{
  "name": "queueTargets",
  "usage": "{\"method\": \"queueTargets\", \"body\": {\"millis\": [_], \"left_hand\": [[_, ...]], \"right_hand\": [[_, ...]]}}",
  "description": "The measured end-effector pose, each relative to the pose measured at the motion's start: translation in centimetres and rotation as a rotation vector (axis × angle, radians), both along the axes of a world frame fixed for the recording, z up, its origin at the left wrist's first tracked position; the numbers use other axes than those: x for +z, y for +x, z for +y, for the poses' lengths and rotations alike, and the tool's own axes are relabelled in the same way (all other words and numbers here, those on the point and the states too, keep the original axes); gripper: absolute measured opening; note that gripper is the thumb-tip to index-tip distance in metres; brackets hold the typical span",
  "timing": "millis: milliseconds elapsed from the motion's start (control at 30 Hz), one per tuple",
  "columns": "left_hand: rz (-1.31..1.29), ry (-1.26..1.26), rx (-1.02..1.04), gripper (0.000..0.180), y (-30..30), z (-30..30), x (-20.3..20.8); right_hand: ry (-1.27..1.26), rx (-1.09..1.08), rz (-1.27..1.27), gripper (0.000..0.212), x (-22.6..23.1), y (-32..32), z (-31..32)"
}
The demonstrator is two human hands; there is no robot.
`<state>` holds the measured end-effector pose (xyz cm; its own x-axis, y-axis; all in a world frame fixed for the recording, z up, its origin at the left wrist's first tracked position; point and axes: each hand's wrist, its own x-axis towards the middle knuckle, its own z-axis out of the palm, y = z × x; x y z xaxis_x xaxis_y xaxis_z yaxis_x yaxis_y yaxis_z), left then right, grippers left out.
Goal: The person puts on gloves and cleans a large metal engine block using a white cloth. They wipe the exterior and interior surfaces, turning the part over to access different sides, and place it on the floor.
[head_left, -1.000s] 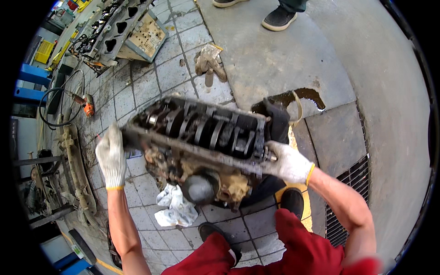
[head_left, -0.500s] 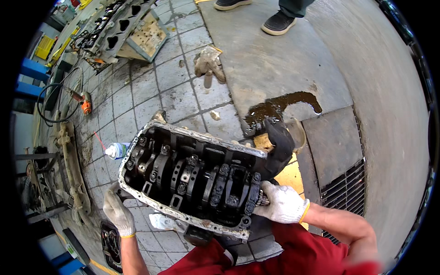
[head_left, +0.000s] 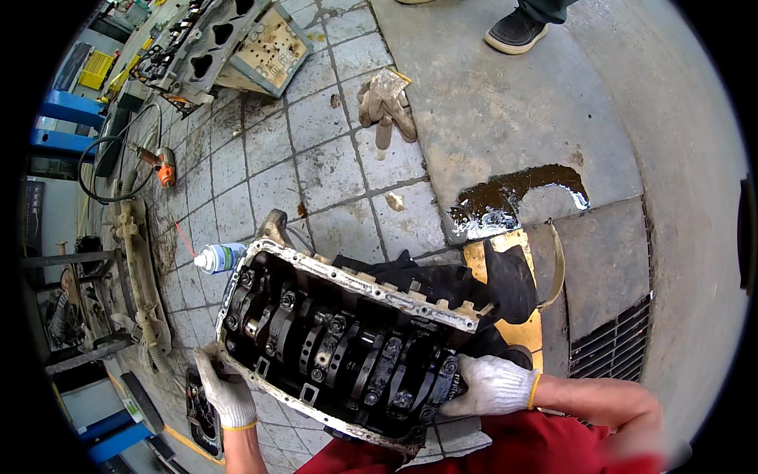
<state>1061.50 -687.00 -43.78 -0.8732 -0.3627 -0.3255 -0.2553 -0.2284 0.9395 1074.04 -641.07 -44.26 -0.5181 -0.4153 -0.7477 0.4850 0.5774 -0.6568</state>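
Observation:
An engine block (head_left: 268, 407) lies tilted in front of me with its underside up. Its dark, oily crankshaft and bearing caps (head_left: 335, 324) show inside the pale rim. My left hand (head_left: 225, 391), in a white knitted glove, grips the block's near left corner, its fingertips partly hidden at the edge. At the right end my right hand (head_left: 493, 385), gloved the same way, is closed round the end by the crankshaft; its fingers are partly hidden. A spray can (head_left: 219, 257) with a red straw lies beside the block's left end.
Dark liquid (head_left: 505, 197) is pooled on a metal plate beyond the block. Used gloves (head_left: 387, 107) and an orange power tool (head_left: 164, 170) lie on the tiles. A cylinder head (head_left: 213, 35) stands far left; another person's shoe (head_left: 515, 31) is far right. A floor grate (head_left: 612, 344) is at right.
The block has tipped, so more of its far outer side shows, and it sits lower in view. Both hands have kept their hold. The surroundings have shifted right with my head.

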Motion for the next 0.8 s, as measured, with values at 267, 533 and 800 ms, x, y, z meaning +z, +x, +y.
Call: {"method": "queueTargets", "body": {"millis": [267,533,800], "left_hand": [[-0.075,-0.044,0.081,0.043,-1.3,3.7,1.7],[-0.146,-0.037,-0.048,0.053,-1.2,4.8,1.8],[-0.159,-0.184,0.007,0.055,-1.7,6.9,1.8]], "right_hand": [[-0.141,0.082,-0.027,0.087,-1.2,-1.2,1.5],[-0.287,0.190,-0.047,0.098,-4.0,-1.6,2.0],[-0.506,0.057,0.137,0.075,-6.2,0.7,1.4]]}}
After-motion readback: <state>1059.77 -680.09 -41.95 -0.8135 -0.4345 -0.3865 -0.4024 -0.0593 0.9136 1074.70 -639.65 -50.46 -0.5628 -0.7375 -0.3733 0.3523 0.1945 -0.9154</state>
